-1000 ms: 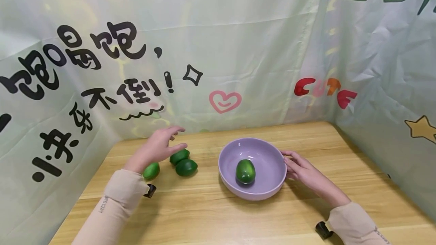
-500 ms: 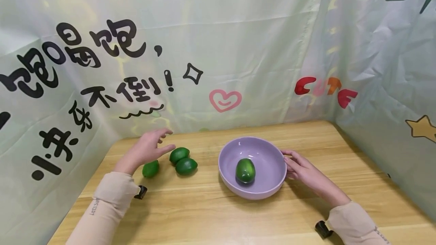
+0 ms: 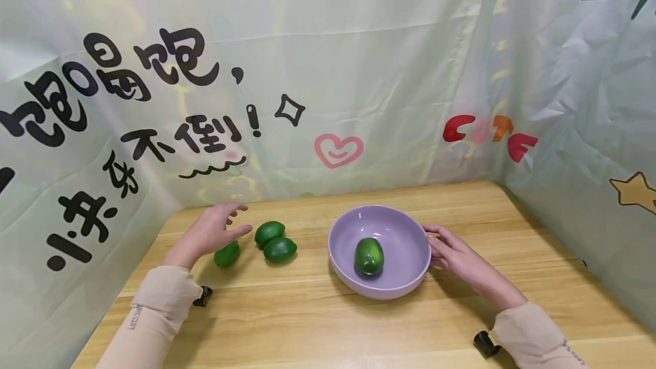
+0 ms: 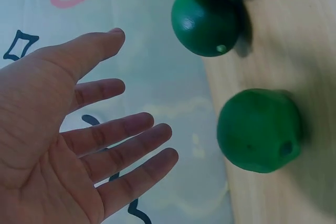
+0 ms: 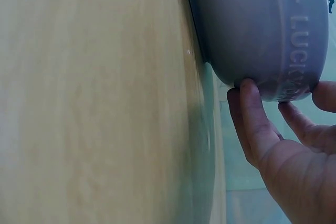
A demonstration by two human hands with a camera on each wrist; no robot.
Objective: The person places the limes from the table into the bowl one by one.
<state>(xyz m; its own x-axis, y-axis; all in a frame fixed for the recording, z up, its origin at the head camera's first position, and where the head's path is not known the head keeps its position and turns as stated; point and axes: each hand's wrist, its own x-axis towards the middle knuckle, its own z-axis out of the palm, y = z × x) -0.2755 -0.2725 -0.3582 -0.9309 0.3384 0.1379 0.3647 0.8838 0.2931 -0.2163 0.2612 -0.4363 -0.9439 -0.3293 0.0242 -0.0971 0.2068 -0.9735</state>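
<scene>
My left hand (image 3: 207,236) hovers above the left part of the table, fingers loosely extended, with nothing in it. In the left wrist view its fingertips stay apart from a single green lime (image 4: 260,131). Two more limes lie against each other, one behind (image 3: 270,233) and one in front (image 3: 280,250), just right of that hand. A purple bowl (image 3: 405,261) sits at centre right with one lime (image 3: 369,256) inside. My right hand (image 3: 463,261) holds the bowl's right side, fingers against the outer wall and thumb by the rim, as the right wrist view shows.
The wooden table (image 3: 287,323) is closed in by a printed pale curtain (image 3: 389,101) at the back and both sides. Black wrist cameras sit at the left cuff (image 3: 203,296) and right cuff (image 3: 486,345).
My left hand has drawn back to the left and slightly down, away from the pair of limes, uncovering more of the single lime. The right hand and bowl have stayed in place.
</scene>
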